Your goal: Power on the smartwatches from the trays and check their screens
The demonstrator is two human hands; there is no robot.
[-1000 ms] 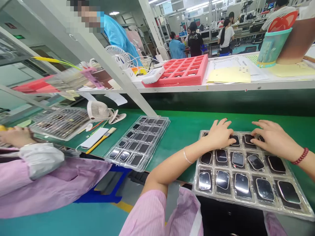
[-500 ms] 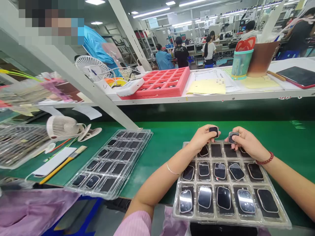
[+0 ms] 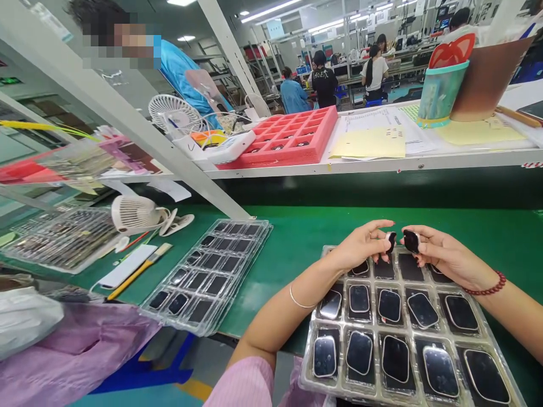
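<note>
Thumb against fingers, your left hand point(image 3: 365, 244) pinches one watch piece point(image 3: 391, 242) and your right hand point(image 3: 453, 257) another watch piece point(image 3: 411, 241), just apart above the tray's point(image 3: 343, 362) far edge, probably by the sides to leave faces uncovered. Cells keep the other pieces point(image 3: 360, 353) separate. Green tabletop point(image 3: 292, 237) beyond that edge gives room; leftward, stacked trays point(image 3: 232, 282) reach the tabletop's near edge.

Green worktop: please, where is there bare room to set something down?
Bare worktop lies between the middle tray stack and the right tray, and behind that tray, up to the dark panel. Crowded: the left end, around the fan and brush, and the right tray's back row, under the left hand and the right hand.
</note>
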